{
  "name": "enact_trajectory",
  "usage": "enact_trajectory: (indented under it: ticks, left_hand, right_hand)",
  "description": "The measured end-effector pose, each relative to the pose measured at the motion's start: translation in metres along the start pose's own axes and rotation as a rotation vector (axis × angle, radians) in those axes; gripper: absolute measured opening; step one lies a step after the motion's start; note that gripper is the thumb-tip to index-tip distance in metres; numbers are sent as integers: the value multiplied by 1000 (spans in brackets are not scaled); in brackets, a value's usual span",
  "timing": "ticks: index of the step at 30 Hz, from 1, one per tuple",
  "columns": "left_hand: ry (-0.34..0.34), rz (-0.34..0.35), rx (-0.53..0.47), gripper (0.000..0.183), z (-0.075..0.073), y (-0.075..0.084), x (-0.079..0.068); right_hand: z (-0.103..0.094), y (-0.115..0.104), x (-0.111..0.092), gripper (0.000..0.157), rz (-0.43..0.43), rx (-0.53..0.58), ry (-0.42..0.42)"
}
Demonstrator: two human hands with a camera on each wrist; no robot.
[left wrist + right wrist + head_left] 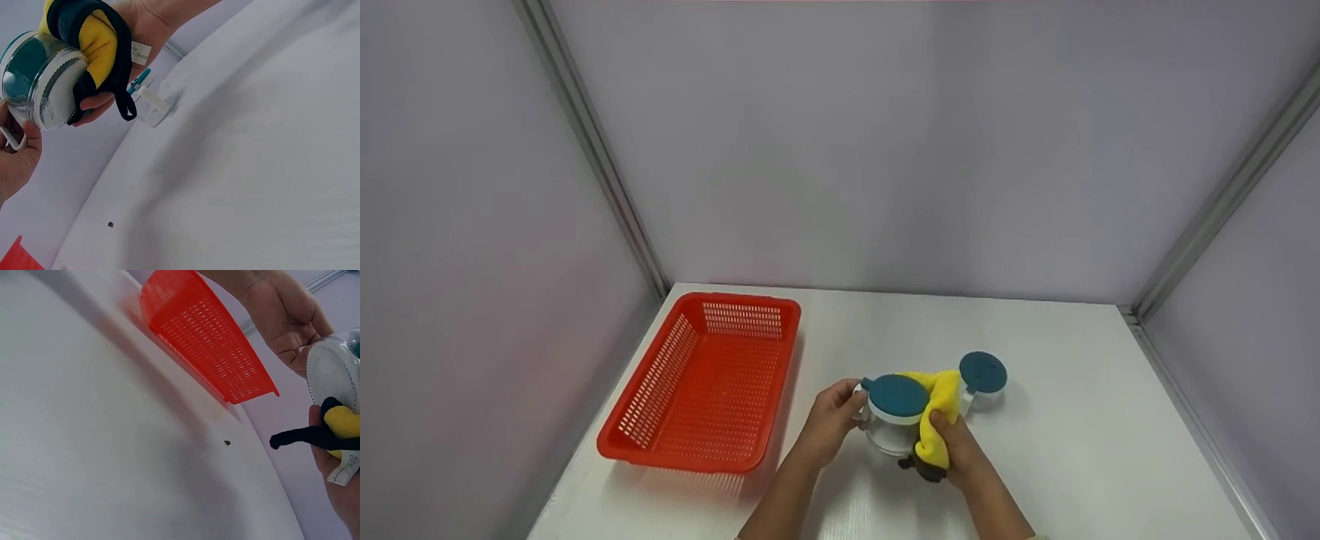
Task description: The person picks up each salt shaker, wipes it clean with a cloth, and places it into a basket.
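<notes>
A clear glass jar (pixel 894 435) with a teal lid and a white handle is held up above the white table. My left hand (pixel 832 420) grips its handle from the left; the left wrist view shows fingers and thumb around the white handle (pixel 14 140). On the other side my right hand (pixel 956 446) holds a yellow cloth (pixel 941 405) with a dark edge, loop and white tag against the jar's side. In the right wrist view the jar's ridged base (pixel 332 374) shows between both hands. A second teal-lidded jar (pixel 984 373) stands behind the right hand.
A red plastic basket (pixel 791 375) with slotted walls sits on the left of the white table (pixel 1080 450); nothing shows inside it. Pale panels (pixel 885 150) enclose the table at the back and sides. A small dark spot (pixel 227 442) marks the tabletop.
</notes>
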State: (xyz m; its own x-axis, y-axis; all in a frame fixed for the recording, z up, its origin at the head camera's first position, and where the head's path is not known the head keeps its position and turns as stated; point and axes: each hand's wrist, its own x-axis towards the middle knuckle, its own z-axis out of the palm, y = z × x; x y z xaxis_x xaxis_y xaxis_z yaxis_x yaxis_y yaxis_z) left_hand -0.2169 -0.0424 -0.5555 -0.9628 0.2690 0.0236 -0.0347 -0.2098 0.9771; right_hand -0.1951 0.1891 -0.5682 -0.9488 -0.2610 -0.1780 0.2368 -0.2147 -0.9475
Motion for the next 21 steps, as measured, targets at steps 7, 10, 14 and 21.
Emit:
enact_trajectory:
  ticks: [7,10,14,21]
  left_hand:
    - [-24,-34,-78,30,1,-2,-1]
    - [-16,-47,-73,31,2,-3,-1]
    - [-5,-62,-46,32,5,-6,-1]
    - [11,-73,-40,32,7,-8,1]
  right_hand:
    - [-5,1,-1,53,18,56,-105]
    - [-6,1,-1,64,75,68,-109]
    - [-5,2,-4,84,152,82,-140]
    - [-5,-1,-7,87,67,116,-361]
